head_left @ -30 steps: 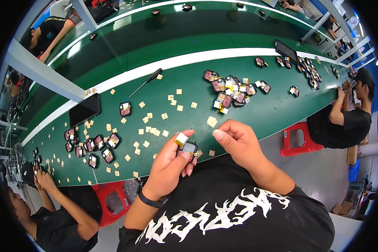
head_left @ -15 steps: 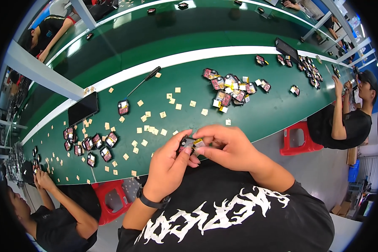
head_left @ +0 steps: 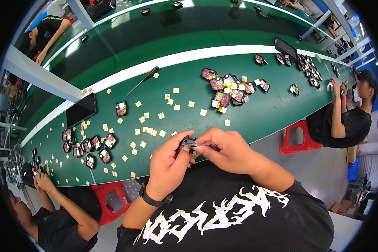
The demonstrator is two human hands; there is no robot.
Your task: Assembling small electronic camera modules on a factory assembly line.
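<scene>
- We hold one small dark module (head_left: pixel 188 143) between both hands, close in front of our chest and just past the near edge of the green bench (head_left: pixel 264 109), so it hangs in the air and does not rest on the bench.
- Our left hand (head_left: pixel 169 163) grips it from the left and from below, thumb and forefinger pinched on its left end.
- Our right hand (head_left: pixel 225 150) closes on it from the right, fingertips pressed to its right end (most of the piece is hidden behind our fingers, so we cannot tell its exact outline).
- Its long axis appears to run left to right, from one hand to the other; both hands touch it, so neither is the nearer.
- Ahead and slightly to the right on the bench lies a heap of similar modules (head_left: pixel 231 88) with red faces, well apart from our hands.
- Small tan squares (head_left: pixel 149 131) lie scattered between that heap and us, the closest just beyond our left fingertips.
- A black-handled screwdriver (head_left: pixel 143 80) lies farther off, ahead and to the left.
</scene>
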